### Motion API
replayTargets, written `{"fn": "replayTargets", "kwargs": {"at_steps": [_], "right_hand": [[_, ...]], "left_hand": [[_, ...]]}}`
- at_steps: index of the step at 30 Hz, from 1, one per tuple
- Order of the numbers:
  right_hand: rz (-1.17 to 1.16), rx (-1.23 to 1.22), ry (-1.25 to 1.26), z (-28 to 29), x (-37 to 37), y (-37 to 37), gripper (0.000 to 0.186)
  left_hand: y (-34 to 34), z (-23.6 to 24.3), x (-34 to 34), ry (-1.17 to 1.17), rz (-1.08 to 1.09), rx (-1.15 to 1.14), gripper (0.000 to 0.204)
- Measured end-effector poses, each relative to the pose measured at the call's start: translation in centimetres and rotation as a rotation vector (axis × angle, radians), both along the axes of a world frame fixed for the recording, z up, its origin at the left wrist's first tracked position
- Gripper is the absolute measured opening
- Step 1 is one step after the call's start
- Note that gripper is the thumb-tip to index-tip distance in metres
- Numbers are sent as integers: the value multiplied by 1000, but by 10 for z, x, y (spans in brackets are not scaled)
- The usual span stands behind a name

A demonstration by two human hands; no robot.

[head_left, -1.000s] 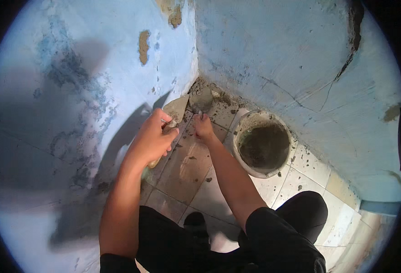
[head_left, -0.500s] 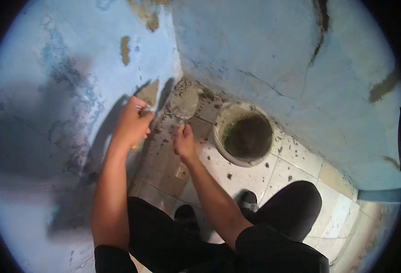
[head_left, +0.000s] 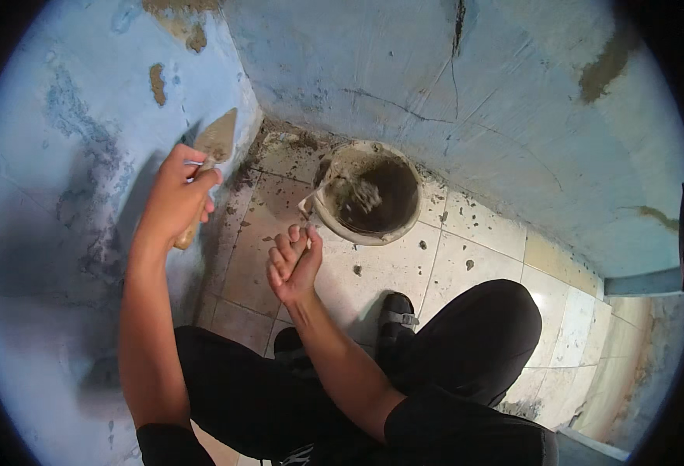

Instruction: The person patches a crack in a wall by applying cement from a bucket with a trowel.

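Lifted from the tiled floor point(head_left: 260, 225), the right trowel point(head_left: 305, 205) now tilts at the left rim of the bucket point(head_left: 373, 238), with blurred mortar point(head_left: 357, 190) inside. I see the right hand point(head_left: 294, 264) gripping its handle; the left hand point(head_left: 177, 194) clasps a pointed trowel point(head_left: 217, 140) (wooden-handled) near the blue wall point(head_left: 85, 78).

The floor point(head_left: 466, 252) is made of pale tiles, and one yellowish tile point(head_left: 551, 252) lies at its edge along the blue right wall point(head_left: 520, 163). Above this edge, the wall shows a dark crack point(head_left: 459, 27) and a brown bare patch point(head_left: 606, 71). Near the floor's right end there is a blue ledge point(head_left: 643, 282). The left wall point(head_left: 23, 116) also has a small brown spot point(head_left: 158, 84).
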State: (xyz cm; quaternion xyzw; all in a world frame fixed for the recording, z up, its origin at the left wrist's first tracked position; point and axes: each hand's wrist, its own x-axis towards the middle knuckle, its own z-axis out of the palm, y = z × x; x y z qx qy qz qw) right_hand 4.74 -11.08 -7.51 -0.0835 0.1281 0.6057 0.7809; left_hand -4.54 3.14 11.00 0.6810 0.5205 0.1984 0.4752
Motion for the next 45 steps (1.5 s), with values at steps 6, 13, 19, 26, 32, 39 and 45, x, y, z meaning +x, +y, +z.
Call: {"fn": "replayTargets", "kwargs": {"at_steps": [6,13,19,26,32,39,45], "right_hand": [[-3,196,139,3,30,-7,40],[171,-454,-707,18,83,-32,47],[337,-839,-1030,30,127,-71,37],[543,-863,-1314,48,192,-100,32],[885,-881,-1382,87,240,-121,33],[503,-674,-2358,63,267,-142,21],[438,-469,-2400,34,272,-125,18]], "left_hand": [[-18,3,35,-75,-130,-182,33],[-7,-17,77,-129,-231,-109,34],[-22,-72,94,-55,-602,105,31],[-30,-163,120,-107,-690,-572,27],[-24,-176,130,-154,-500,-411,28],[-17,-178,122,25,-539,-228,32],[-25,-158,142,20,-483,-414,37]]}}
